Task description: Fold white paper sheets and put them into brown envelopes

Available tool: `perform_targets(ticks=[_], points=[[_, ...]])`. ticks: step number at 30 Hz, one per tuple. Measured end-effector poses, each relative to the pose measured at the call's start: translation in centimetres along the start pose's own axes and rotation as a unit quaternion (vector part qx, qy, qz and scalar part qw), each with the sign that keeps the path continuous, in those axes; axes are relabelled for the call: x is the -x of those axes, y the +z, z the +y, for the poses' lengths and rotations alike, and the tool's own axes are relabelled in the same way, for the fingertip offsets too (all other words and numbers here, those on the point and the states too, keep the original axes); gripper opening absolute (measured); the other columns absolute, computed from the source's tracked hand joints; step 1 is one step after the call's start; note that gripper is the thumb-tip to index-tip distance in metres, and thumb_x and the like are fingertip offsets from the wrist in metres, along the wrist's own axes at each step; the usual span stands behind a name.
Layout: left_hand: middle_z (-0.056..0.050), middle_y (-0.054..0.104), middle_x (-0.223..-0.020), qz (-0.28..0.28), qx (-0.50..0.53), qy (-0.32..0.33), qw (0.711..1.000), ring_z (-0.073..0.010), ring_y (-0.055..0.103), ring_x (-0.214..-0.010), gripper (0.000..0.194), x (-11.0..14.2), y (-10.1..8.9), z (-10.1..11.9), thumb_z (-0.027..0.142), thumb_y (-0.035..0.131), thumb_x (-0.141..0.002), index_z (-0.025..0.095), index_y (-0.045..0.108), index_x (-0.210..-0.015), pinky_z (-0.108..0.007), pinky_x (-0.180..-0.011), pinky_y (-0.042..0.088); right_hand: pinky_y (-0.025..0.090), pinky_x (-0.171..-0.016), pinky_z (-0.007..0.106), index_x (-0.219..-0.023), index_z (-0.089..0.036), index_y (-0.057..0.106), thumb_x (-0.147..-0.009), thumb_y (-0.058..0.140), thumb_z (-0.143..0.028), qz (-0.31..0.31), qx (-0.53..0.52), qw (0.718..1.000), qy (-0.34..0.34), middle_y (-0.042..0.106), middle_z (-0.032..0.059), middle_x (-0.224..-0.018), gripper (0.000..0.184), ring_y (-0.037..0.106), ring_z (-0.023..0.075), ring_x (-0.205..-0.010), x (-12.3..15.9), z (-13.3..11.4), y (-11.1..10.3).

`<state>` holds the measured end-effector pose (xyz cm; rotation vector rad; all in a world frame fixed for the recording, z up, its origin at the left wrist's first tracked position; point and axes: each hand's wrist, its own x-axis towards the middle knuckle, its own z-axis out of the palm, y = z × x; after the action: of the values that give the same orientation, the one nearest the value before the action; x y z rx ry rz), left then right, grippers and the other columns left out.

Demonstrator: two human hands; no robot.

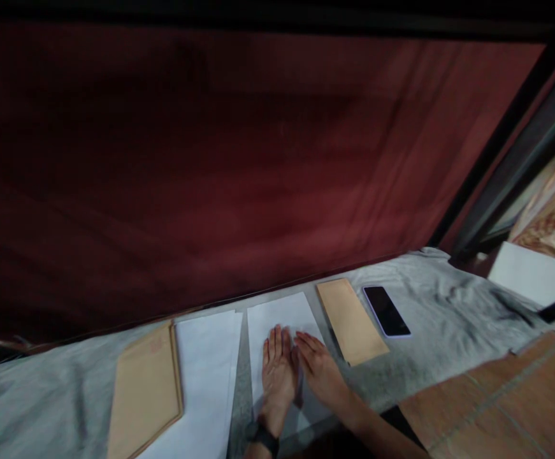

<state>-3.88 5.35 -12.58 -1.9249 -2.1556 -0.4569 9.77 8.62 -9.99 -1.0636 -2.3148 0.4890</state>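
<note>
A white sheet of paper (pixel 273 313) lies on the grey cloth in front of me. My left hand (pixel 278 366), with a dark watch on the wrist, rests palm down on it, fingers stretched out. Close beside it, my right hand (pixel 319 366) also lies on the sheet, its fingers extended and pointing toward the left hand. Neither hand grips anything. A brown envelope (pixel 352 322) lies just right of the sheet. To the left is a stack of white paper (pixel 210 366), partly covered by a pile of brown envelopes (pixel 144 386).
A phone (pixel 387 311) lies face up beyond the single envelope. Grey cloth (pixel 454 312) covers the surface, and a dark red panel (pixel 258 159) rises along its back edge. Tiled floor (pixel 501 395) shows at lower right. Further right is a white flat object (pixel 534 274).
</note>
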Motion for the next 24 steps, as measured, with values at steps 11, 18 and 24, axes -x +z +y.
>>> perform_targets(ticks=[11, 18, 24], points=[[-0.020, 0.047, -0.152, -0.028, -0.010, -0.084, 0.996, -0.0308, 0.043, -0.142, 0.050, -6.0, -0.7, -2.1, 0.017, 0.038, -0.095, 0.008, 0.052, -0.142, -0.049, -0.117, 0.034, 0.035, -0.117, 0.045, -0.141, -0.016, 0.056, -0.103, 0.042, -0.029, -0.010, 0.088, 0.996, -0.021, 0.052, 0.0107, -0.149, 0.043, 0.046, 0.0247, -0.139, -6.3, 2.1, 2.8], [-0.019, 0.037, -0.159, -0.019, -0.017, -0.108, 0.994, -0.0293, 0.030, -0.149, 0.053, -5.4, 1.5, -2.5, 0.019, 0.033, -0.097, 0.011, 0.044, -0.148, -0.052, -0.122, 0.023, 0.033, -0.117, 0.040, -0.143, -0.015, 0.054, -0.104, 0.037, -0.026, -0.028, 0.102, 0.994, -0.009, 0.051, 0.0098, -0.150, 0.044, 0.046, 0.0217, -0.139, -9.2, 1.6, 3.3], [-0.017, 0.038, -0.158, -0.028, -0.006, -0.131, 0.991, -0.0283, 0.032, -0.148, 0.053, -6.0, 1.2, -2.6, 0.021, 0.030, -0.098, 0.011, 0.044, -0.148, -0.051, -0.121, 0.025, 0.027, -0.119, 0.047, -0.147, -0.018, 0.050, -0.105, 0.037, -0.036, -0.021, 0.123, 0.992, -0.013, 0.043, 0.0102, -0.155, 0.047, 0.038, 0.0255, -0.144, -10.6, 2.7, 4.1]])
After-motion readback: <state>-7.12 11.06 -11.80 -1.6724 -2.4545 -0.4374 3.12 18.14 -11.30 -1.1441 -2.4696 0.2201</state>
